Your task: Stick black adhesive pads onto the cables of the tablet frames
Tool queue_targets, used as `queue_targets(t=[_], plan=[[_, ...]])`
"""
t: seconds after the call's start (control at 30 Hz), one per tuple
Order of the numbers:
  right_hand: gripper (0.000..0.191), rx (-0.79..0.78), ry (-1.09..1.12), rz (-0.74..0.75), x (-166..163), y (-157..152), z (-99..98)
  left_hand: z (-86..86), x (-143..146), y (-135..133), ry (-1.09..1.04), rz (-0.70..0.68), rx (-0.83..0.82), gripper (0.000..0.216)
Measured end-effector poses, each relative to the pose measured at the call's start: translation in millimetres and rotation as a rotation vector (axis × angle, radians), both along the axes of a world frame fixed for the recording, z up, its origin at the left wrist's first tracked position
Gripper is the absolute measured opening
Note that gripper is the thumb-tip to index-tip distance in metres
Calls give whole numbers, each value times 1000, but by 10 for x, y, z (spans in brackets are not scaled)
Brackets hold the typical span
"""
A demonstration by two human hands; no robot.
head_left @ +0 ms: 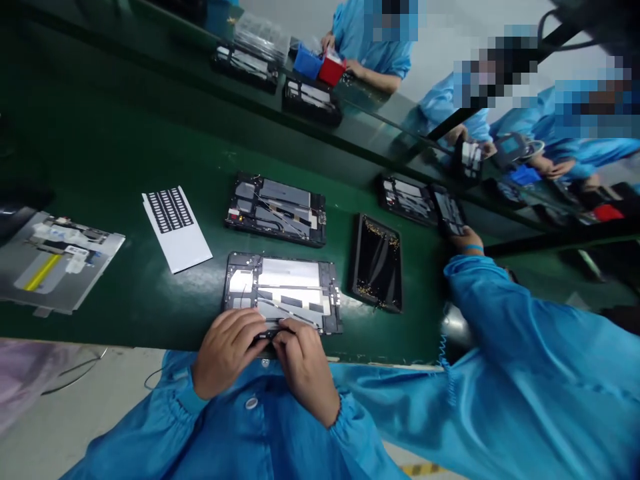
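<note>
An opened tablet [290, 273], its grey inner plates and thin cables showing, lies on the green table right in front of me. My left hand [227, 350] is closed at its near long edge, fingers on top and thumb below. Beside it, my right hand [305, 363] has thumb and fingers pinched together at the same edge. Whatever sits between the right fingertips is too small or hidden to name. Just beyond lies a second opened tablet [275, 210] that neither hand touches.
On the left are a white label sheet [185, 233] and a metal panel [60, 263] with yellow tape. To the right stands a black tray [377, 263] holding tiny gold-coloured pieces. A neighbour's hand [467, 240] touches another device. Across the table, co-workers sit near blue and red bins [331, 69].
</note>
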State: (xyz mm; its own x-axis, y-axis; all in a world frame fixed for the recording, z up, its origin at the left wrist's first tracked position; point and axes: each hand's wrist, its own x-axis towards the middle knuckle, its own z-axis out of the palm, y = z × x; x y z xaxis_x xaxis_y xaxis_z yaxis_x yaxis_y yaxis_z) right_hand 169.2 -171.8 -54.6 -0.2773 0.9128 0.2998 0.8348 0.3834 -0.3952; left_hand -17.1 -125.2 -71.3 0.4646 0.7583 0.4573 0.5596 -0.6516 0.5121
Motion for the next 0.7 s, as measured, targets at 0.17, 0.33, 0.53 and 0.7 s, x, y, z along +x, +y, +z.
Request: queue_targets(t=[0.17, 0.33, 0.53, 0.7], plan=[[9, 3, -18, -24, -33, 0, -7, -11, -26, -12, -19, 1, -3, 12], [8, -39, -28, -24, -46, 7, 1, -13, -10, -9, -46, 10, 0, 12], [10, -67, -52, -22, -45, 0, -7, -31, -12, -7, -48, 12, 3, 13], [9, -63, -68, 1, -49, 6, -1, -36, -14, -16, -45, 7, 3, 14]])
